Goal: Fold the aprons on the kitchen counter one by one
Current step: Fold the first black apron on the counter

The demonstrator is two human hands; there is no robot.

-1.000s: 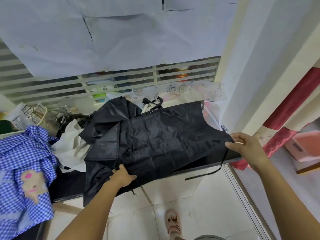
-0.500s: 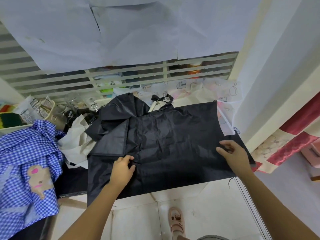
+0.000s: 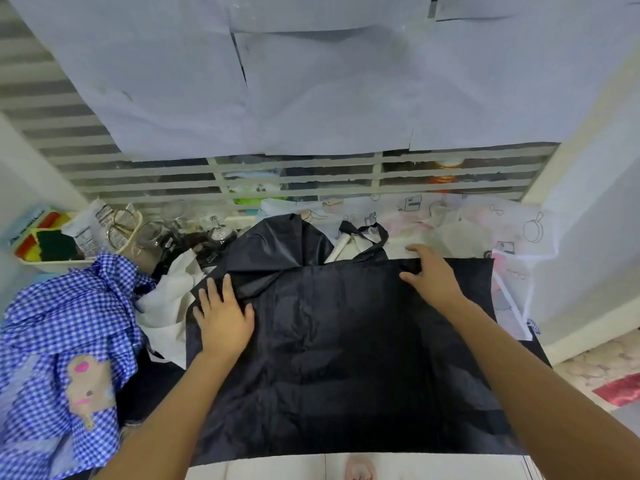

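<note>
Folding so far: only the black apron (image 3: 346,358) is being worked on, and I'd say it's partway there. It's doubled into a rough rectangle, but the top-left bit is bunched up with a strap loop poking out the back
Where it sits: spread across the worktop (image 3: 152,382) right in front of the person, near edge hanging over the front
Left hand (image 3: 223,317): lying flat on the apron's left side, fingers (image 3: 227,285) spread wide, holding nothing, just pressing the cloth down
Right hand (image 3: 434,278): on the far edge of the fold, fingers (image 3: 417,251) pretty straight and resting on the cloth. Can't tell if the thumb is tucked under the edge
Still to do: loads tbh. The blue checked apron (image 3: 62,323) is a crumpled heap on the left, the white apron (image 3: 169,299) is scrunched between it and the black one, and the see-through printed apron (image 3: 485,230) is lying loose at the back right. No finished folded pile anywhere I can see
White tray (image 3: 52,265): far left, holds stacked sponges in green, yellow and red, plus a crinkly packet leaning in
Cream basket (image 3: 136,233): just beside the tray, looks like glassware inside, too cluttered to say more
</note>
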